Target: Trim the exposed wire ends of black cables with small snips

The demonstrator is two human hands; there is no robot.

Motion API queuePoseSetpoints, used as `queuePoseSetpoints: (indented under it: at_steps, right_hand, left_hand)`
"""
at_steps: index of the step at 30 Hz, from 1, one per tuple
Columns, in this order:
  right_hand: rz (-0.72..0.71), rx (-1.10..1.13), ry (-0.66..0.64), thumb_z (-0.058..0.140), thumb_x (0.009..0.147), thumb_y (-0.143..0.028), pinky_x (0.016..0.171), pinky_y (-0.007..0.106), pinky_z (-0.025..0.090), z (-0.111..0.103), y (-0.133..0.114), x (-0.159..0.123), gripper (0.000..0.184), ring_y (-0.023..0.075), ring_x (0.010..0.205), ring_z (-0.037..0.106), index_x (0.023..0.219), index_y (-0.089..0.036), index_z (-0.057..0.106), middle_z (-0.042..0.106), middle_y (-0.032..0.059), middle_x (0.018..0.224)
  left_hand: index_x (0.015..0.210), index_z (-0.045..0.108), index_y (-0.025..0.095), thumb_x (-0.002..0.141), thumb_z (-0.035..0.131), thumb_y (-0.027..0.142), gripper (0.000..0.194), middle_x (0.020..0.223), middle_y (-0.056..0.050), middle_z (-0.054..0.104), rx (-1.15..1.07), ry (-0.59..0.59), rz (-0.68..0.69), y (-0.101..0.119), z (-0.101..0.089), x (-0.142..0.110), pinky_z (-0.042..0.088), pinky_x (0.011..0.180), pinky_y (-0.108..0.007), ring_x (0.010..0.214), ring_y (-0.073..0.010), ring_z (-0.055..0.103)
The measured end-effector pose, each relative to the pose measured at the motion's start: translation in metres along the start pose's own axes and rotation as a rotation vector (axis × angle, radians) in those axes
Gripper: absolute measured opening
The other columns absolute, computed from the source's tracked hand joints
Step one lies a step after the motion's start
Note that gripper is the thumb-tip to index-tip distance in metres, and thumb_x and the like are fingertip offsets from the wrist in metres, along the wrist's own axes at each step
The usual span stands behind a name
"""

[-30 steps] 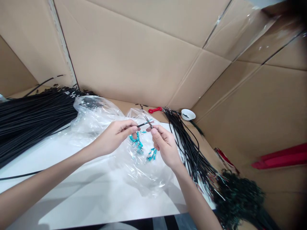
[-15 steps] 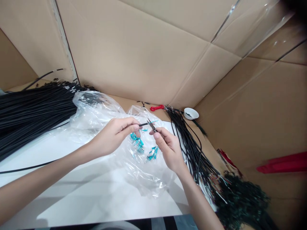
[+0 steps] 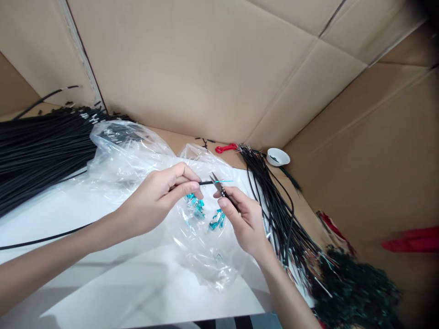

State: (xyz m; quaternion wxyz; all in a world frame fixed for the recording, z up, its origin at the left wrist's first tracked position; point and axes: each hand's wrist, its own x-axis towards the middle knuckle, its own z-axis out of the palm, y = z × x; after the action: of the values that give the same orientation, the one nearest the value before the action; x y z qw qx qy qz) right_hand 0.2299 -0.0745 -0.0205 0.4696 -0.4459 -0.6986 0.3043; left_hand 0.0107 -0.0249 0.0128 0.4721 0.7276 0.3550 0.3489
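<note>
Left hand (image 3: 164,186), closed in a pinch, grips a black cable (image 3: 206,183) above clear plastic (image 3: 202,251); right hand (image 3: 246,217) curls around small, parted scissors (image 3: 219,186) at its exposed teal strand (image 3: 227,181). Red strands, distinct half a second ago, scarcely show, suggesting the scissor work advances.

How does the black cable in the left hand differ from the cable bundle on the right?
Number: the black cable is single; the cable bundle holds many.
Support: the black cable is pinched in the left hand; the cable bundle lies on the worktop.
Both have black sheaths and thin coloured wires at an end.
</note>
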Motion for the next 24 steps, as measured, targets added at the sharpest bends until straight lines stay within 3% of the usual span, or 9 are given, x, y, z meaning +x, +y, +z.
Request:
queuePoseSetpoints:
  at_steps: [6,12,24]
  right_hand:
    - [0.021,-0.001,0.062,0.057,0.099,-0.036,0.053,0.025,0.037,0.0005,-0.0007,-0.0026,0.016,0.0119,0.062,0.047,0.101,-0.024,0.067,0.057,-0.0012,0.074]
    - [0.034,-0.011,0.103,0.056,0.099,-0.037,0.052,0.026,0.036,0.0031,-0.0016,-0.0046,0.018,0.0126,0.059,0.045,0.096,-0.023,0.066,0.054,-0.0015,0.068]
    - [-0.019,-0.137,0.1,0.057,0.099,-0.036,0.047,0.025,0.031,0.0004,-0.002,-0.0051,0.017,0.0099,0.051,0.038,0.09,-0.023,0.064,0.045,-0.005,0.06]
  left_hand:
    - [0.098,0.063,0.023,0.1,0.055,0.036,0.015,0.091,0.005,0.076,0.025,0.027,0.02,0.0022,0.0058,-0.0009,0.049,0.072,-0.021,0.084,-0.0114,0.069]
    - [0.098,0.062,0.022,0.1,0.054,0.038,0.019,0.09,0.003,0.075,0.031,0.015,0.052,0.0005,0.0067,0.0008,0.05,0.073,-0.023,0.083,-0.0134,0.069]
    - [0.093,0.063,0.021,0.103,0.044,0.032,0.023,0.077,0.007,0.069,0.258,0.036,0.129,-0.0011,0.0005,0.0015,0.037,0.058,-0.024,0.059,-0.0095,0.053]
